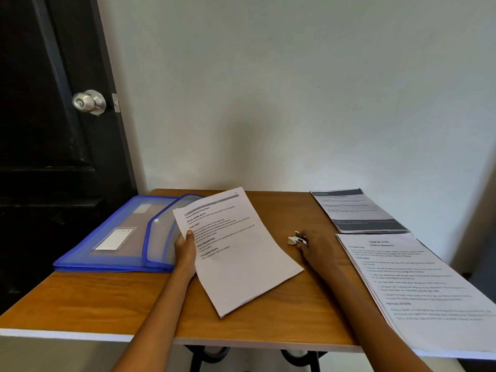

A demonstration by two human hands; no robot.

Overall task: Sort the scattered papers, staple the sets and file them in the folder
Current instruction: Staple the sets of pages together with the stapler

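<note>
My left hand (185, 247) grips the left edge of a white printed paper set (241, 253), thumb on top, lifting that side off the wooden table (107, 296). Its far corner overlaps the blue translucent folder (120, 237), which lies at the table's left with its flap open. My right hand (315, 245) holds a small white stapler (295, 238) on the table, just right of the paper set. Two more paper sets lie at the right: one with dark bands (357, 210) at the back, one text page stack (418, 288) in front of it.
A dark door with a metal knob (90, 102) stands at the left, beyond the folder. A pale wall backs the table. The front paper stack reaches the table's front right edge. Bare wood shows in front of the folder and between my arms.
</note>
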